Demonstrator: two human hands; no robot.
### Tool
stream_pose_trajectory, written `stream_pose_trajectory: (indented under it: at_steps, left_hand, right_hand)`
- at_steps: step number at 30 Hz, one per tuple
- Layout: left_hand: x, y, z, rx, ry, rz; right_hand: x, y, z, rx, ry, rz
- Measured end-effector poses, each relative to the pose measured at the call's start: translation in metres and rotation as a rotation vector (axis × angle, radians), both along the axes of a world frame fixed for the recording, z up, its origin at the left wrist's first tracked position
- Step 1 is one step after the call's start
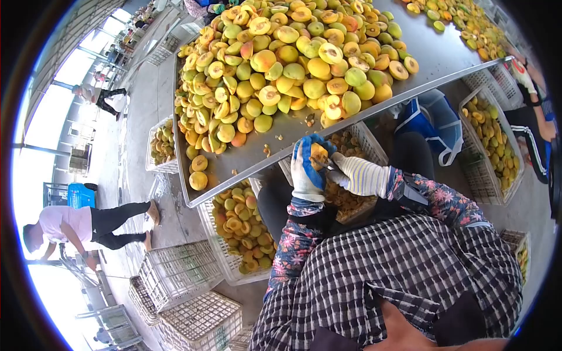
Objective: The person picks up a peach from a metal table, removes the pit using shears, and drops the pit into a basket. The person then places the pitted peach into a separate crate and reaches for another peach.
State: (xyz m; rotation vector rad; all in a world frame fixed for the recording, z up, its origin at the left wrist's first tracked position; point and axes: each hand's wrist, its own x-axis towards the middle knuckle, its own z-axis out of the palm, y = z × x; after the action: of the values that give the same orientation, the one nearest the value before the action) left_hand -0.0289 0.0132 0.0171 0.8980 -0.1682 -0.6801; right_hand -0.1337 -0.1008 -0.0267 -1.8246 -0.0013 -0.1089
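Note:
My left hand, in a white knit glove with a blue coated palm and fingers, is closed around a cut yellow peach. My right hand, in a striped white glove, grips a small metal tool whose tip meets the peach; its exact shape is hidden. Both hands are just off the near edge of the metal table, above a crate of peach scraps. On the table is a large heap of halved yellow peaches, some with pits showing.
Crates of peaches stand at left and right. A blue bag sits under the table. Stacked crates are lower left. One person bends at far left; another person's arm shows at right.

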Motion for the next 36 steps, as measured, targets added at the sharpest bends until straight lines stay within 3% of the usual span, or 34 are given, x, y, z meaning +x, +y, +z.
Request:
stream_pose_trajectory:
  at_steps: [2,3,4,7,11,12,15,16,19,23,26,28,30,32,34,35,36]
  left_hand:
    - [0.009,0.004,0.001,0.06,0.004,-0.098]
    - [0.013,0.005,0.0,0.089,0.009,-0.146]
    - [0.012,0.005,0.005,0.111,-0.053,-0.152]
    - [-0.001,-0.004,0.021,0.038,0.048,0.011]
    - [-0.002,-0.004,0.01,0.036,0.107,0.042]
    - [0.007,0.005,0.009,0.321,-0.515,-0.108]
    - [0.014,0.002,0.012,0.225,0.055,-0.208]
    - [0.015,0.002,0.012,0.209,-0.018,-0.226]
    - [0.007,0.003,0.013,0.172,-0.064,-0.178]
    - [0.003,-0.003,0.008,0.095,-0.041,-0.166]
    - [0.006,-0.007,0.005,0.06,0.199,-0.25]
    - [0.004,-0.01,0.001,0.167,-0.026,-0.187]
    - [0.006,-0.013,-0.014,0.425,-0.363,-0.082]
    - [0.007,-0.007,-0.004,0.372,-0.267,-0.002]
    - [0.019,0.013,-0.013,0.328,-0.139,0.047]
    - [0.017,0.027,0.007,0.345,-0.187,0.104]
    - [0.026,0.046,0.005,0.496,-0.401,0.153]
  right_hand:
    - [-0.004,-0.005,0.021,-0.056,0.121,0.033]
    - [-0.007,-0.009,0.038,-0.374,0.063,-0.016]
    - [-0.01,-0.009,0.056,-0.429,0.076,-0.035]
    - [-0.009,0.008,0.049,-0.47,0.066,-0.183]
    - [-0.01,0.01,0.055,0.034,0.099,-0.051]
    - [-0.01,0.003,0.053,-0.014,0.196,0.063]
    - [-0.012,0.003,0.05,-0.111,0.222,0.037]
    - [-0.014,0.01,0.053,0.081,0.204,0.004]
    - [-0.018,0.007,0.071,0.791,0.629,0.078]
    - [-0.023,0.003,0.074,1.043,0.64,0.121]
    - [-0.028,0.0,0.074,1.068,0.659,0.134]
    - [-0.03,-0.001,0.069,1.111,0.671,0.145]
    - [-0.036,-0.002,0.071,1.099,0.682,0.139]
    - [-0.045,-0.006,0.08,1.014,0.683,0.135]
    - [-0.054,-0.01,0.085,0.69,0.641,0.094]
    - [-0.058,-0.014,0.085,0.531,0.613,0.073]
    - [-0.061,-0.021,0.077,0.26,0.595,0.016]
